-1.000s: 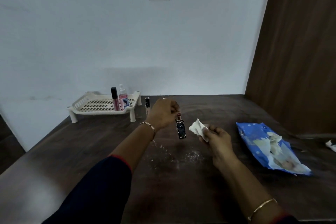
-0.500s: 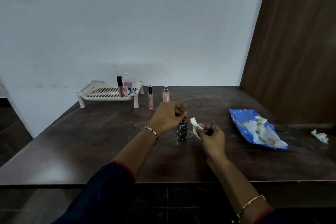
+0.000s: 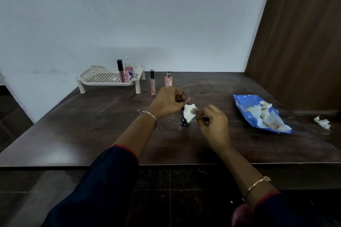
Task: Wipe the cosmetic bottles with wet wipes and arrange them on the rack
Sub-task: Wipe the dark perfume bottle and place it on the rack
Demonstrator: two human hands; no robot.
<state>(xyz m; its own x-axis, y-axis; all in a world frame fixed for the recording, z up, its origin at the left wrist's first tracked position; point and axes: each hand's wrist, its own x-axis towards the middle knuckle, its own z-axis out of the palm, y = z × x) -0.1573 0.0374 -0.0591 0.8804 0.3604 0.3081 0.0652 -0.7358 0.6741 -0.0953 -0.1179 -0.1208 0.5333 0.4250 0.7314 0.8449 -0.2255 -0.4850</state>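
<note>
small dark bottle located near the middle of the table, upright, base seemingly on the wood. body blue-black with pale specks; the cap cannot be seen under the left hand, whose fingers are curled down and pinch the bottle's top. right hand sits at three o'clock of the bottle, fingers bent and pinching a white wet wipe, which lies folded against the bottle's upper side and covers much of it. white crumbs lie on the table round the bottle. at eleven o'clock of the bottle, well apart, a white slotted rack on short legs stands by the wall. on its right end stand a black-capped lip gloss tube and a pink spray bottle, close together. at twelve o'clock, on the table, stand a slim black-capped tube near the rack's leg and a pale pink perfume bottle. at three o'clock lies a blue wipes pack, open, white wipes showing. further out at three o'clock lies a crumpled wipe.
</note>
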